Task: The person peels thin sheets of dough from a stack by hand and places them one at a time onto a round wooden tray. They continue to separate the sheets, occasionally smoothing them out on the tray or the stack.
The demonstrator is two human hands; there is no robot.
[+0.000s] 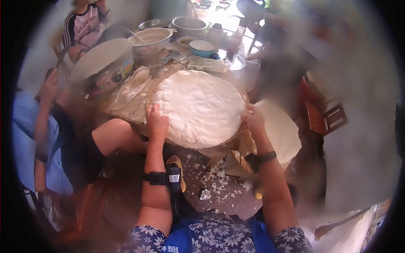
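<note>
A large round sheet of pale dough [200, 107] lies on a round woven tray [151, 90] at the table's near edge. My left hand [157, 122] is closed on the left rim of the sheet and tray, its thumb and fingers pressed together. At the right rim my right hand [253, 118] grips the edge in the same way; its fingertips are partly hidden. Below and right of that hand is a second pale sheet [280, 130], lower than the first.
Basins and bowls stand at the back, among them a large pot [101, 63], a metal bowl [189, 26] and a blue bowl [201, 48]. A person in blue [25, 135] sits at left, another behind. Scraps [217, 179] litter the floor. A wooden chair [325, 118] is at right.
</note>
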